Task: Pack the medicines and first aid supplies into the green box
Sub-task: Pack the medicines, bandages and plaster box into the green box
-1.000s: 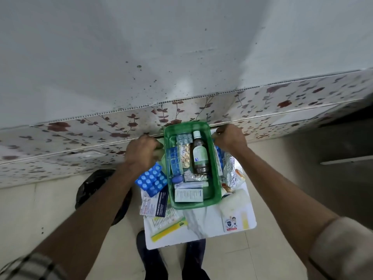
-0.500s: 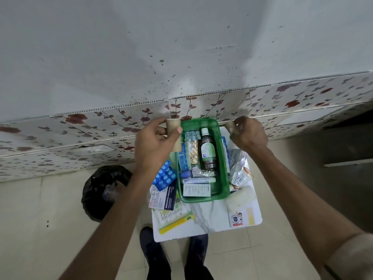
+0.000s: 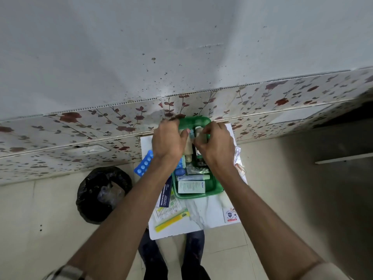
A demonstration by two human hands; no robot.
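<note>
Both hands meet over the far end of the green box (image 3: pixel 210 191). The left hand (image 3: pixel 168 141) and right hand (image 3: pixel 215 145) each pinch a beige roll there.

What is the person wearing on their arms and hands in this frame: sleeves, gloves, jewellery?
Both hands, left hand and right hand, are bare, with no gloves, rings or watch visible. The forearms are uncovered. A checked sleeve is pushed up the left arm; a plain beige sleeve sits on the right.
</note>
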